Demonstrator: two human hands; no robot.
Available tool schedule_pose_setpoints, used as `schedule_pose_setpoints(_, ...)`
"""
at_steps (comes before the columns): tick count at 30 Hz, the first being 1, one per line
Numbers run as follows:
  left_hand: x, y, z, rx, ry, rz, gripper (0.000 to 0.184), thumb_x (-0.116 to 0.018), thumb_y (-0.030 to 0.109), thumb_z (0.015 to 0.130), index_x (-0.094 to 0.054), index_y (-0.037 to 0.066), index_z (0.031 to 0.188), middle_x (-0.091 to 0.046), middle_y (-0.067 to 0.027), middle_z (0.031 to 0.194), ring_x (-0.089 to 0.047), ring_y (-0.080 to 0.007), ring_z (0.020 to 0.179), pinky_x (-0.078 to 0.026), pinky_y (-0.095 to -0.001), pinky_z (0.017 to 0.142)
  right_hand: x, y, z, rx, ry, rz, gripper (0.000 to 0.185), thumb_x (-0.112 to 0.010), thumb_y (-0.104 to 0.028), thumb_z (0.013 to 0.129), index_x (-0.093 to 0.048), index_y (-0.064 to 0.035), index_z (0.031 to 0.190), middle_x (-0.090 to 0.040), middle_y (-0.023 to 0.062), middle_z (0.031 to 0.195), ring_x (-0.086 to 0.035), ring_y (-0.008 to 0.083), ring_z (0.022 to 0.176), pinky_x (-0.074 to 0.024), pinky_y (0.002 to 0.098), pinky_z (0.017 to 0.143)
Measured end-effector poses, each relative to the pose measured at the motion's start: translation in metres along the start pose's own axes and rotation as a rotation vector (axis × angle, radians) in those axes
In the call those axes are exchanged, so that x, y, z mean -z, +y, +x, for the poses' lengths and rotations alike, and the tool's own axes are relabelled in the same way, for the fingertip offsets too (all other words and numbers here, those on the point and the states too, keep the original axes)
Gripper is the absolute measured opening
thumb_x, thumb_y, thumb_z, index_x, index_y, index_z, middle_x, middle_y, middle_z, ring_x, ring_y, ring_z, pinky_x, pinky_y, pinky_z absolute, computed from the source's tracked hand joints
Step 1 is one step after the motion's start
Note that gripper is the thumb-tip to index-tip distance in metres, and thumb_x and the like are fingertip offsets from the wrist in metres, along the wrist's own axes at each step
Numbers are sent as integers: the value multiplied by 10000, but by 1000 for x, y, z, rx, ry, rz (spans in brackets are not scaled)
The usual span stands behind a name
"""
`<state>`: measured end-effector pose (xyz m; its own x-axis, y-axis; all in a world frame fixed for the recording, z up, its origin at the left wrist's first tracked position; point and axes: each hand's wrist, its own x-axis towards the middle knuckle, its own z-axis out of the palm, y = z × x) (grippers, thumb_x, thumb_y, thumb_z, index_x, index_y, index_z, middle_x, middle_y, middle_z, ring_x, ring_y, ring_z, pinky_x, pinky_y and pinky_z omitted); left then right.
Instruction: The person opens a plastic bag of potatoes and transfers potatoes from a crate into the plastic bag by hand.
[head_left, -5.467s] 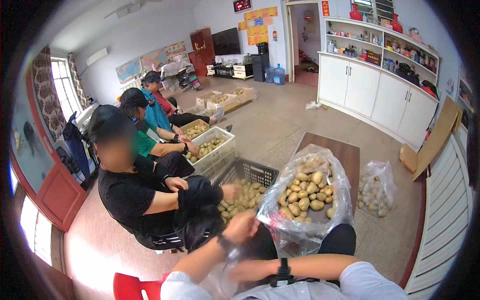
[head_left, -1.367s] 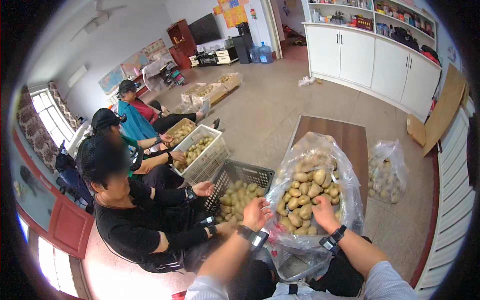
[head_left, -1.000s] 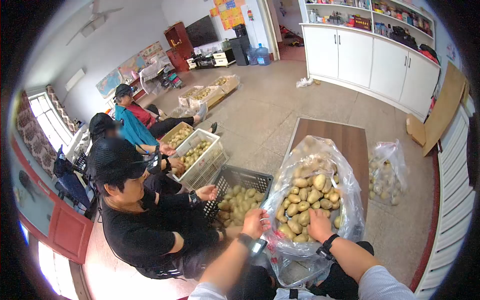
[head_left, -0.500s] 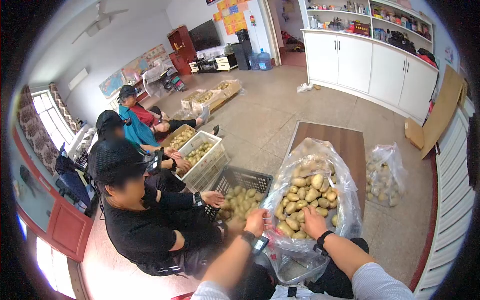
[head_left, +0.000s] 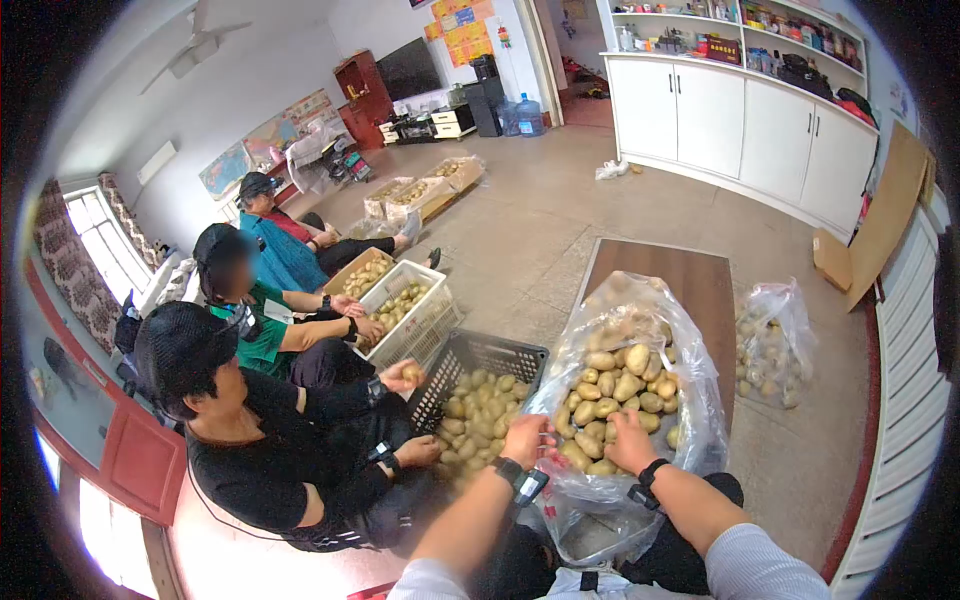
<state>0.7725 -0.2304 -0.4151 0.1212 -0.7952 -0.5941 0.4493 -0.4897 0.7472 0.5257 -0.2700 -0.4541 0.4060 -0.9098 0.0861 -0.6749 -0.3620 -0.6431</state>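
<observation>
A clear plastic bag (head_left: pixel 700 430) lies open on a brown board, with a heap of potatoes (head_left: pixel 627 385) inside. My right hand (head_left: pixel 630 443) reaches over the bag's near edge onto the front potatoes, fingers bent down; whether it grips one is hidden. At the bag's left edge is my left hand (head_left: pixel 527 440), its fingers curled by the plastic; what they hold is too small to make out. Just left of it stands a dark grey crate (head_left: pixel 497 350) with more potatoes.
Beside me on the left, a person in black (head_left: pixel 260 450) holds a potato over the grey crate. Two more people sit beyond, at a white crate (head_left: pixel 425 330) and a box. A tied bag of potatoes (head_left: pixel 773 350) rests on the floor right of the brown board (head_left: pixel 700 280).
My right hand has gone from the middle of the potatoes to their near side. My left hand has shifted slightly at the bag's edge. The neighbour in black has leaned back and now holds a potato.
</observation>
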Motion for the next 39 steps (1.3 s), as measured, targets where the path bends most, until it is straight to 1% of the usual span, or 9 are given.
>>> schedule_pose_setpoints(7, 1, -3, -2, 14, -15, 30, 203, -548, 249, 917, -527, 113, 1067, -593, -25, 851, -583, -175, 653, -536, -356, 542, -21, 24, 9, -101, 159, 196, 511, -686, -75, 694, -497, -47, 1169, -470, 229, 1197, -512, 407, 1088, -411, 398, 993)
schedule_pose_setpoints(17, 16, -20, 18, 10, -110, 27, 284, -703, 141, 762, -621, 62, 1022, -617, -103, 957, -647, -224, 831, -556, -399, 604, -4, 35, 14, -500, 74, 1242, 455, -589, -117, 819, -446, -131, 1251, -532, 52, 1087, -544, 179, 898, -480, 340, 649)
schedule_pose_setpoints(18, 26, -26, 24, -402, -150, 734, 288, -697, 130, 758, -629, 50, 1027, -639, -138, 924, -659, -260, 895, -552, -407, 603, 0, 28, 12, -562, 124, 1279, 423, -583, -130, 837, -458, -133, 1241, -544, 46, 1070, -549, 175, 897, -491, 351, 665)
schedule_pose_setpoints(19, 31, -32, 29, -359, -203, 634, 249, -645, 196, 840, -624, 53, 1042, -647, -165, 886, -655, -308, 919, -549, -430, 606, -4, 36, 12, -533, 112, 1388, 427, -573, -123, 842, -457, -120, 1253, -549, 45, 1036, -553, 174, 870, -499, 359, 670)
schedule_pose_setpoints(20, 12, -8, -4, -53, -250, 223, 257, -581, 230, 891, -604, 44, 1067, -628, -157, 912, -643, -316, 876, -560, -445, 625, -2, 40, 11, -509, 73, 1387, 417, -566, -110, 841, -462, -118, 1245, -552, 41, 1008, -558, 178, 838, -509, 367, 670)
schedule_pose_setpoints(26, 4, -3, -10, -76, 54, 92, 348, -547, 249, 913, -484, 32, 1178, -564, -121, 1035, -607, -218, 747, -571, -373, 605, -10, 57, 6, -456, -4, 1492, 338, -575, -180, 857, -526, -89, 1180, -575, 96, 1088, -603, 244, 849, -526, 376, 770)
schedule_pose_setpoints(27, 1, 1, -19, -81, 76, 105, 350, -547, 255, 916, -479, 35, 1179, -561, -119, 1037, -608, -210, 731, -565, -357, 587, 1, 40, -3, -138, -43, 942, 331, -582, -210, 860, -543, -87, 1164, -585, 95, 1075, -608, 251, 808, -529, 366, 770)
schedule_pose_setpoints(28, 1, -5, -13, -99, 76, 90, 329, -553, 265, 913, -498, 41, 1148, -561, -106, 1004, -592, -206, 658, -544, -356, 512, -2, 50, 5, -601, -68, 1480, 347, -571, -262, 874, -539, -88, 1174, -594, 93, 1068, -607, 251, 834, -532, 362, 751)
schedule_pose_setpoints(39, -27, 1, -31, 19, -189, 338, 475, -633, 397, 895, -501, 87, 1230, -574, -62, 1112, -641, -182, 659, -536, -304, 540, 9, -29, 0, -572, -464, 1519, 521, -444, -497, 964, -535, -44, 1205, -642, 104, 1069, -633, 208, 763, -531, 317, 669)
